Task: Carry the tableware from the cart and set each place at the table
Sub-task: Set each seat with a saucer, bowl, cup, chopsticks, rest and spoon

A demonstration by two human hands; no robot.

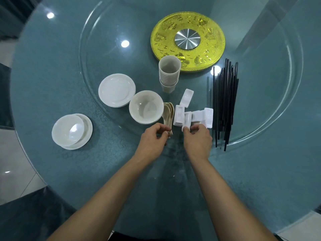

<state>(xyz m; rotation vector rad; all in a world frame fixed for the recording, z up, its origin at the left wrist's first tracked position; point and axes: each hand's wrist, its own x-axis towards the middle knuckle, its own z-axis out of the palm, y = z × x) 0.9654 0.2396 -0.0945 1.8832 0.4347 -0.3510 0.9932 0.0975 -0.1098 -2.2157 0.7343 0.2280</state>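
On the glass turntable (90,54) lie stacked white plates (116,90), stacked bowls (146,106), a tower of beige cups (169,73), a bunch of cream spoons (168,112), several white chopstick rests (194,116) and a bundle of black chopsticks (225,101). My left hand (154,138) pinches the spoon handles at their near ends. My right hand (198,138) pinches one white chopstick rest (187,120) at the near edge of the pile. To the left, on the teal table (52,80), one bowl sits on a plate (72,132).
A gold disc with a steel centre (187,40) marks the turntable's hub, behind the cups. The table's round edge curves along the left, with pale floor tiles (15,171) and dark seat covers (34,214) beyond it.
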